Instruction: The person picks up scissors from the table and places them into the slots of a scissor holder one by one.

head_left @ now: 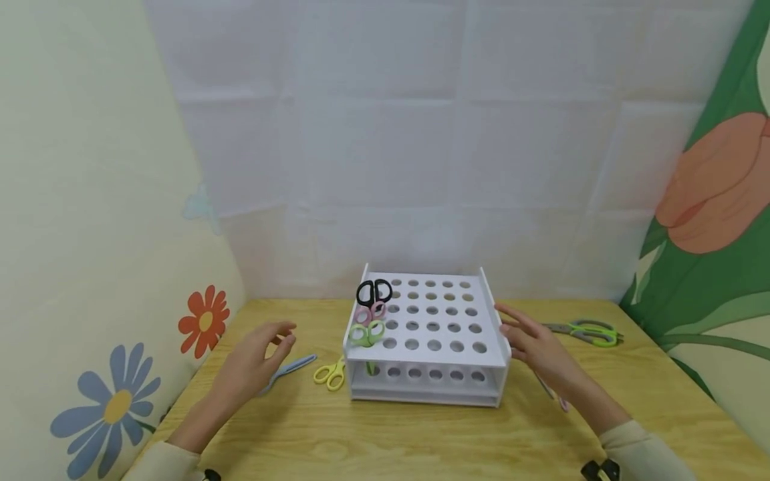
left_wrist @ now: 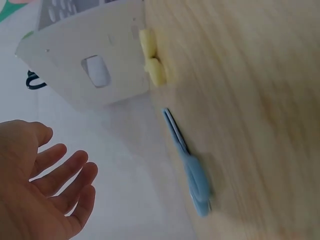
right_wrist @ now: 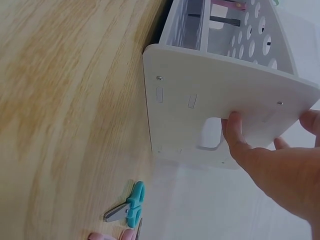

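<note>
A white rack [head_left: 421, 357] with rows of round holes stands on the table. In its left column sit black-handled scissors [head_left: 374, 292], pink-handled scissors [head_left: 363, 315] and light-green-handled scissors [head_left: 368, 334], handles up. My right hand [head_left: 538, 344] touches the rack's right side panel [right_wrist: 182, 120]; in the right wrist view, one fingertip is by the panel's cut-out. My left hand [head_left: 255, 357] hovers left of the rack, fingers loosely bent and holding nothing. Beneath and beside it lie light-blue scissors [left_wrist: 192, 172]. Yellow-handled scissors [head_left: 329, 375] lie against the rack's left side.
Grey-and-green scissors [head_left: 589, 332] lie on the table to the right. Teal-handled scissors [right_wrist: 134, 202] and a pink handle [right_wrist: 102, 236] show in the right wrist view. White cloth [head_left: 445, 133] hangs behind the wooden table [head_left: 385, 437].
</note>
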### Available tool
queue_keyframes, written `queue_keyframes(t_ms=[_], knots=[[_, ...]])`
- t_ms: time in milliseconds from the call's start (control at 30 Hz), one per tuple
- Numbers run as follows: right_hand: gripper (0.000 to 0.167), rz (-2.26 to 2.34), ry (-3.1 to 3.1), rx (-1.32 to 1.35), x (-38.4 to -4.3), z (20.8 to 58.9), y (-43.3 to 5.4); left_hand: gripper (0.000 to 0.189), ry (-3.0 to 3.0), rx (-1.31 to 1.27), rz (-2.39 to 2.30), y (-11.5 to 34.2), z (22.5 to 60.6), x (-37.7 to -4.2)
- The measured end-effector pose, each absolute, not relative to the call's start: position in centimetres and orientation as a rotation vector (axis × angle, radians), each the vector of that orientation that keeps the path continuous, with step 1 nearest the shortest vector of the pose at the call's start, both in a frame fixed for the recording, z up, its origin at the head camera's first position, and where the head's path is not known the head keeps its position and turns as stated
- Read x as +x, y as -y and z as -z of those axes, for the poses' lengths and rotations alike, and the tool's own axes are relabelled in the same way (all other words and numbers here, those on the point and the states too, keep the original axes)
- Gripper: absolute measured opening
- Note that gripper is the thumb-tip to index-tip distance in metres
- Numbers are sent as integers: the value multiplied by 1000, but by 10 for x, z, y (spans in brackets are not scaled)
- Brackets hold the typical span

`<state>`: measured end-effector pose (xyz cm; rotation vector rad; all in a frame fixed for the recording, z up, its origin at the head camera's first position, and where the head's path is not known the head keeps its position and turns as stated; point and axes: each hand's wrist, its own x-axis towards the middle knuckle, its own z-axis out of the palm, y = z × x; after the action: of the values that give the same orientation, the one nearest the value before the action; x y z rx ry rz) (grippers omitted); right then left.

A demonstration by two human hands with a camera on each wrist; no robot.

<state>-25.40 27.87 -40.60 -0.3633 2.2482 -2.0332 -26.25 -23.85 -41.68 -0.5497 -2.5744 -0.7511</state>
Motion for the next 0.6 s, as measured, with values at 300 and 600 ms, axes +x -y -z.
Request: queue_keyframes(t_ms=[300,600], knots=[[63,2032,-2245,-326,-253,405,-274,40,2677,-527,543,265,423,-250],[65,2023,-2274,-366,-252,405,-276,58,2844,-488,255,277,432,-248]])
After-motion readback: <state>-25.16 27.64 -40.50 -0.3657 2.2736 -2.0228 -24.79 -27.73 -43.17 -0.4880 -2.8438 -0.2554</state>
